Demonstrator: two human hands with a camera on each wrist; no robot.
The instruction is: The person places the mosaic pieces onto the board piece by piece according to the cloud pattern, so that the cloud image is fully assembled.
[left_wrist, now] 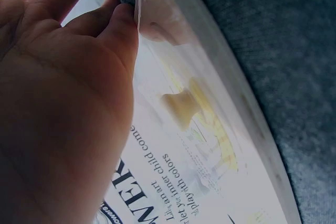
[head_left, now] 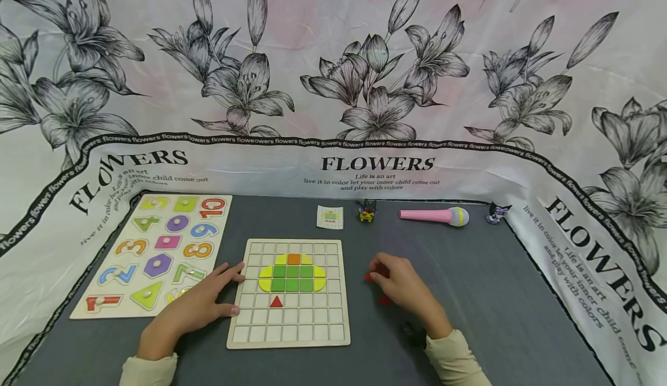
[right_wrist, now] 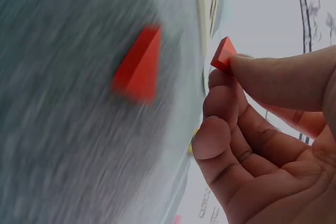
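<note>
A wooden grid board (head_left: 289, 334) lies flat on the table, bearing green squares (head_left: 293, 278), yellow rounded pieces (head_left: 266, 278), an orange square (head_left: 294, 259) and one red triangle (head_left: 276, 302) below them. My left hand (head_left: 195, 304) rests at the board's left edge, fingertips and thumb against it, partly over the number board. Right of the grid, my right hand (head_left: 405, 286) pinches a red triangular piece (right_wrist: 224, 56) between thumb and index finger, lifted off the cloth. Another red triangle (right_wrist: 140, 66) lies on the table beneath that hand.
A number-and-shape puzzle board (head_left: 139, 282) lies at the left. Along the back stand a small pattern card (head_left: 330, 217), a yellow figurine (head_left: 367, 212), a pink toy microphone (head_left: 427, 216) and a dark figurine (head_left: 497, 213). Flower-printed cloth surrounds the grey tabletop.
</note>
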